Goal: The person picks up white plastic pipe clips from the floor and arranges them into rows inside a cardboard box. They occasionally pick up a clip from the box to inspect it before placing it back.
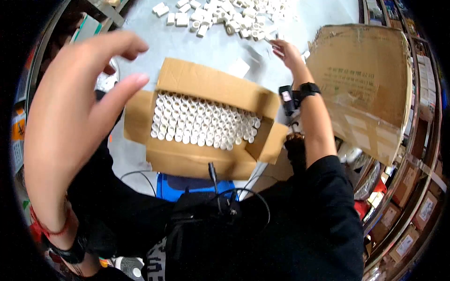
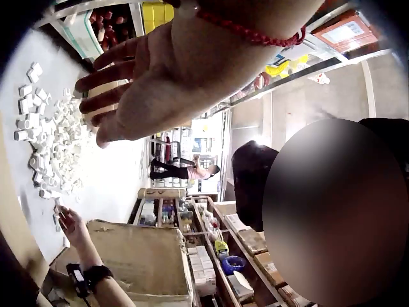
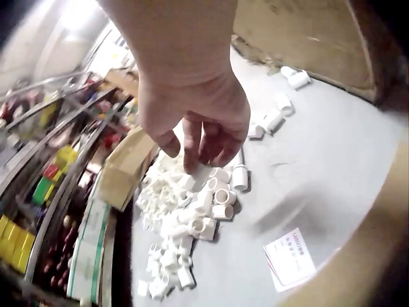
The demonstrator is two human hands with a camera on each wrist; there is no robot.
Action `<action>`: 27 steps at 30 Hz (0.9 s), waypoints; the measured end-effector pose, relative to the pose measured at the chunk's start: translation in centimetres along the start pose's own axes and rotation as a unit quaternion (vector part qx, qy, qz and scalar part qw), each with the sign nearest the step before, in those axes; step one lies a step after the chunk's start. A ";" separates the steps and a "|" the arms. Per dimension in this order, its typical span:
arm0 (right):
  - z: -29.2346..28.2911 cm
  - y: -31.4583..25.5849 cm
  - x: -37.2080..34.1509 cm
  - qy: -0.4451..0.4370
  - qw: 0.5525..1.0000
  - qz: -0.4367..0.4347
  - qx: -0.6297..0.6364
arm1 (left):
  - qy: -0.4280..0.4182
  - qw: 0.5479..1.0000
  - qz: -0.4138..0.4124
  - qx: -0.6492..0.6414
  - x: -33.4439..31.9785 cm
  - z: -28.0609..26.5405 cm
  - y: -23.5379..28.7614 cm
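My left hand (image 1: 70, 107) is raised left of the open cardboard box (image 1: 197, 75), holding nothing, its thumb apart from the loosely bent fingers. The left wrist view shows its palm and spread fingers (image 2: 108, 96). My right hand (image 1: 288, 54) reaches out beyond the box to the near right side of a loose heap of white pipe fittings (image 1: 229, 16). Its fingertips pinch a white pipe fitting (image 3: 199, 178), seen in the right wrist view and partly covered by the fingers. Inside the box, white fittings (image 1: 197, 119) stand upright in close rows, with bare cardboard at the right end.
A large cardboard carton (image 1: 361, 70) stands at the right, before shelves of boxes (image 1: 408, 187). A printed white card (image 3: 291, 259) lies on the grey surface between box and heap. Something blue (image 1: 178, 187) shows beneath the box. Another person (image 2: 185, 171) is in the background.
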State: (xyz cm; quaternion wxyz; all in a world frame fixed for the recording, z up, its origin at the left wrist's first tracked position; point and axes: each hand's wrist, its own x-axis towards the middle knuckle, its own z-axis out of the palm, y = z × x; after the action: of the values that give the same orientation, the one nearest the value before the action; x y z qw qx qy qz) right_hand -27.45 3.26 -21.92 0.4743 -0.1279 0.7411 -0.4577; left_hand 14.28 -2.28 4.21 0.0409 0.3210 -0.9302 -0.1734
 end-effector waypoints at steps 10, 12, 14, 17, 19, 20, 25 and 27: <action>1.7 4.2 -20.9 -0.372 0.802 0.120 -0.452 | 0.036 0.998 0.039 -0.015 0.3 -1.7 7.0; 2.2 8.7 -21.4 -0.392 0.700 0.180 -0.569 | 0.019 0.998 0.067 0.005 -0.2 -1.8 7.5; 2.3 12.8 -22.2 -0.351 0.713 0.220 -0.566 | 0.008 0.997 0.078 -0.014 0.7 -1.0 6.4; 1.6 19.7 -21.5 -0.397 0.711 0.162 -0.557 | -0.021 0.997 0.072 -0.019 1.8 -0.1 5.7; 2.1 20.7 -21.9 -0.358 0.752 0.222 -0.507 | -0.033 0.998 0.055 -0.013 1.5 -0.1 5.8; 2.2 21.0 -22.1 -0.334 0.777 0.253 -0.471 | -0.038 0.998 0.056 -0.010 1.4 -0.1 5.8; 2.9 20.4 -22.6 -0.338 0.831 0.297 -0.328 | -0.038 0.997 0.069 -0.006 1.2 -0.4 5.5; 2.5 21.0 -22.1 -0.348 0.848 0.288 -0.278 | -0.026 0.997 0.073 0.000 1.0 -0.5 5.3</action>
State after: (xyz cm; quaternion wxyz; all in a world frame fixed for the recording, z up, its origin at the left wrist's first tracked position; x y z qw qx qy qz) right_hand -8.81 27.15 -26.15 0.7562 -0.1865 0.6272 -0.0010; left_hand 10.48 0.90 6.47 0.0293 0.2481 -0.9517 -0.1785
